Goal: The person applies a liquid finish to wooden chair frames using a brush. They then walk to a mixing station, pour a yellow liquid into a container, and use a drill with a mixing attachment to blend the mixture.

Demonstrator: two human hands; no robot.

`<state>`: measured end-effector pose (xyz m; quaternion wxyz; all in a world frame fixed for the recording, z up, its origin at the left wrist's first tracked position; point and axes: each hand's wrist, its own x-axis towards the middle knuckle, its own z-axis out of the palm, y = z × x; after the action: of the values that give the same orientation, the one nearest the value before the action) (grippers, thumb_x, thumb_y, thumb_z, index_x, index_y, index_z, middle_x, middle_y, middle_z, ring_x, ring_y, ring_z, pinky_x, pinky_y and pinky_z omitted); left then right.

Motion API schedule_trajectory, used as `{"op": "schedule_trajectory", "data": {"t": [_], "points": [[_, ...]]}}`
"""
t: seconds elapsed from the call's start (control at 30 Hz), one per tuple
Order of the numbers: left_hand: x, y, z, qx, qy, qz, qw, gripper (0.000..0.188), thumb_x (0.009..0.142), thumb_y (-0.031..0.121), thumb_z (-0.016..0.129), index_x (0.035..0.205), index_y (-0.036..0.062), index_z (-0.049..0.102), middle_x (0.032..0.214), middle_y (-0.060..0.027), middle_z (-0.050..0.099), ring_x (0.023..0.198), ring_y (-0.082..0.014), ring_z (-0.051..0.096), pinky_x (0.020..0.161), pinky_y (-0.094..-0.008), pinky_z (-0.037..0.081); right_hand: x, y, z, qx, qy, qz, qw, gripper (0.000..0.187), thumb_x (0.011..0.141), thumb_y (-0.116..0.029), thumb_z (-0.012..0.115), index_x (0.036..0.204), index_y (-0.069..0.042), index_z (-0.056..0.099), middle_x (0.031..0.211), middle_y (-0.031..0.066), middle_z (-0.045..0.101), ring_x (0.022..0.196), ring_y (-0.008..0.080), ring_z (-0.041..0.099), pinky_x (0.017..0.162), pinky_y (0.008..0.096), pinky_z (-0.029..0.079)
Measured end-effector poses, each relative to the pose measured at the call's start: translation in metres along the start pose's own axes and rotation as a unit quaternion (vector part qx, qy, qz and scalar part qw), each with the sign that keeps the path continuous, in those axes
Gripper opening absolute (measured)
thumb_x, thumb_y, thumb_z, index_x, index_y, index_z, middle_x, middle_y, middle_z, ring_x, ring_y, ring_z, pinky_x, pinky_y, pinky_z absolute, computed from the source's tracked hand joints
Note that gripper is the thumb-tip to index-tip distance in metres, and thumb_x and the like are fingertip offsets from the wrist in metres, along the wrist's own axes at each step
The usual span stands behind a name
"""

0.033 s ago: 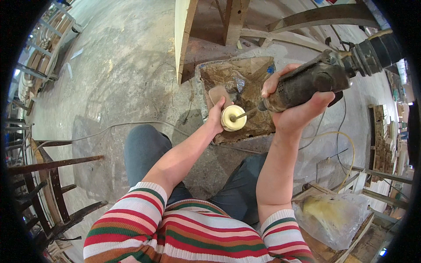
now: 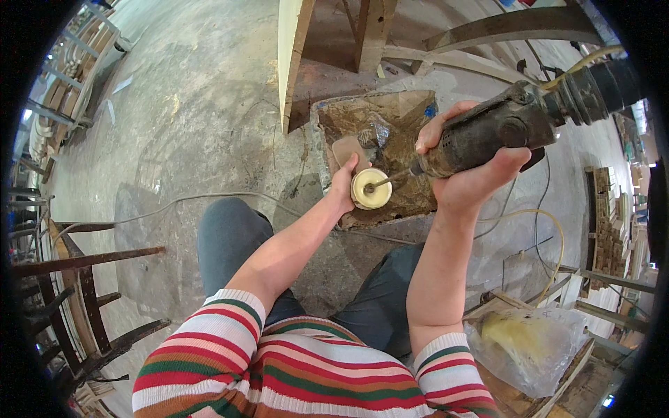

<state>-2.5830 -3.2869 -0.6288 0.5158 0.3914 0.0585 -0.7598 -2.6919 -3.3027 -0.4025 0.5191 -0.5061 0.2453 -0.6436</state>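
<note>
My right hand (image 2: 465, 174) is wrapped round a dark, worn power drill (image 2: 498, 136), tilted down to the left. A thin mixing rod (image 2: 394, 178) runs from its chuck into pale cream liquid in a small round cup (image 2: 372, 189). The liquid dips where the rod enters. My left hand (image 2: 341, 184) grips the cup from its left side; the cup hides part of the fingers. A flat brown paddle-shaped piece (image 2: 346, 148) juts out beyond the left thumb; I cannot tell whether it is joined to the cup. Below lies a stained brown sheet (image 2: 411, 205) on the floor.
A pale hose (image 2: 557, 226) and a grey cable (image 2: 174, 202) cross the concrete floor. Wooden frame parts (image 2: 369, 42) stand ahead. Dark chair-like frames (image 2: 83, 292) are at left. A clear plastic bag (image 2: 536, 348) with yellowish contents lies at lower right, near stacked wood (image 2: 608, 230).
The drill's rear end and the hose by it have shifted slightly. The rod's entry point in the liquid has moved a little to the left. Both hands keep their grip.
</note>
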Motion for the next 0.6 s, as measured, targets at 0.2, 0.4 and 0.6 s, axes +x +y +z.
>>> {"op": "schedule_trajectory", "data": {"t": [0.2, 0.4, 0.6], "points": [[-0.0063, 0.0013, 0.0047, -0.008, 0.022, -0.011, 1.0, 0.043, 0.087, 0.048, 0.044, 0.096, 0.0072, 0.055, 0.091, -0.0065, 0.059, 0.086, -0.0236, 0.057, 0.078, -0.0403, 0.047, -0.0015, 0.0013, 0.002, 0.011, 0.021, 0.002, 1.0, 0.082, 0.067, -0.079, 0.04, 0.086, 0.001, 0.051, 0.062, 0.0104, 0.05, 0.049, 0.0223, 0.051, 0.045, 0.0327, 0.042], [-0.0051, 0.0018, 0.0033, -0.032, 0.009, -0.038, 0.999, 0.043, 0.087, 0.048, 0.045, 0.096, 0.0072, 0.055, 0.091, -0.0063, 0.059, 0.086, -0.0237, 0.057, 0.079, -0.0408, 0.046, -0.0019, -0.0011, 0.0018, -0.018, 0.001, -0.003, 1.0, 0.083, 0.066, -0.079, 0.04, 0.086, 0.0, 0.051, 0.062, 0.0101, 0.05, 0.048, 0.0225, 0.051, 0.046, 0.033, 0.042], [-0.0006, 0.002, -0.0022, -0.03, 0.005, -0.03, 0.999, 0.043, 0.087, 0.047, 0.044, 0.096, 0.007, 0.055, 0.092, -0.0063, 0.059, 0.086, -0.0233, 0.057, 0.079, -0.0404, 0.046, -0.0016, 0.0021, 0.0008, 0.015, 0.018, 0.008, 1.0, 0.082, 0.066, -0.08, 0.04, 0.085, -0.001, 0.051, 0.06, 0.0098, 0.049, 0.048, 0.023, 0.051, 0.046, 0.0334, 0.041]]}}
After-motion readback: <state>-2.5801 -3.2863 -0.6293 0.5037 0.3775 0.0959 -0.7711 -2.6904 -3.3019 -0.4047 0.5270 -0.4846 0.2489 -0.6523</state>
